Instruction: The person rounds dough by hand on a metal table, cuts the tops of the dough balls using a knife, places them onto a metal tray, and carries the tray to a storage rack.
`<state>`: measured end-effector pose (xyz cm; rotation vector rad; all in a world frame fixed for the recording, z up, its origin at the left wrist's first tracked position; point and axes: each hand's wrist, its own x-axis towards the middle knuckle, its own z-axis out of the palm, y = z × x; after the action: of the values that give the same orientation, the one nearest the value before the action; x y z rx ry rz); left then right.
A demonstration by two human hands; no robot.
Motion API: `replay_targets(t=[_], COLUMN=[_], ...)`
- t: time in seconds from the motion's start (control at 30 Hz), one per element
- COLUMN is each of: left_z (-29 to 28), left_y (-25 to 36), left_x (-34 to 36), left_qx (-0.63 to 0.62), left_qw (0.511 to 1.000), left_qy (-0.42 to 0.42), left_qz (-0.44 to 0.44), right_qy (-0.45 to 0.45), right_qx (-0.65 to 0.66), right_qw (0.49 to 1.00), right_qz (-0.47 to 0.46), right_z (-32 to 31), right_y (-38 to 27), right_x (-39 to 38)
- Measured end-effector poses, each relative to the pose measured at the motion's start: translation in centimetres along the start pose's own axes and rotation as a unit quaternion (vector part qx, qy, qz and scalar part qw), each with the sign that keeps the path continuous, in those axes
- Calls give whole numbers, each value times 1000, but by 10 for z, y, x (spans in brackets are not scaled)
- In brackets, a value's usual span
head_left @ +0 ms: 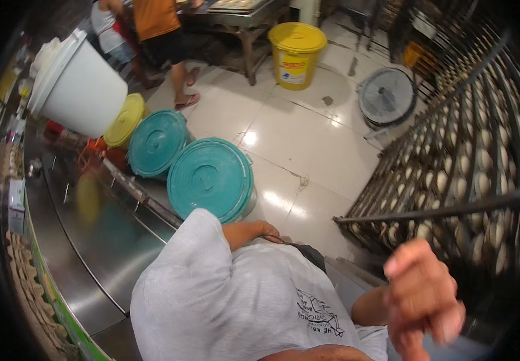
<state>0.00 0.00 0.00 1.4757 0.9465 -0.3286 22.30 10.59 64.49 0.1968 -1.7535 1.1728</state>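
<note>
My left hand [264,230] is low at the front of my waist, its fingers bent together against a thin dark strap or edge. That edge runs into a black, bag-like thing [309,255] partly hidden by my grey shirt [254,289]; what exactly the fingers hold is hidden. My right hand [425,298] is raised close in front of me at the lower right. Its fingers are loosely bent and apart, with nothing seen between them. Behind it stands a tall dark rack [434,213] of trays filled with rows of pale dough pieces.
Two teal-lidded tubs [210,179] [157,143], a yellow-lidded tub [125,120] and a white bucket [82,84] line the left, beside a steel counter [85,240]. Farther off are a yellow bucket [297,57], a grey round lid [386,96] and a person in orange [156,27] at a table.
</note>
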Motion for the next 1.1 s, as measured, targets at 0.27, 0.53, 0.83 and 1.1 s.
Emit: replay_targets(t=[0.27, 0.53, 0.83, 1.1], left_z=[-50, -142, -277, -417], left_y=[31, -54, -57, -200], left_x=[-68, -62, -117, -149], left_qx=[-225, -353, -372, -292], left_qw=[954, 895, 804, 821], left_qy=[154, 264, 448, 481], left_qz=[-124, -63, -124, -97], right_qy=[-214, -65, -201, -198], right_qx=[143, 445, 115, 98], right_qw=[965, 885, 968, 970], right_qz=[-57, -122, -96, -102], right_z=[-37, -100, -70, -67], right_y=[101, 197, 389, 492], right_x=[106, 171, 302, 414])
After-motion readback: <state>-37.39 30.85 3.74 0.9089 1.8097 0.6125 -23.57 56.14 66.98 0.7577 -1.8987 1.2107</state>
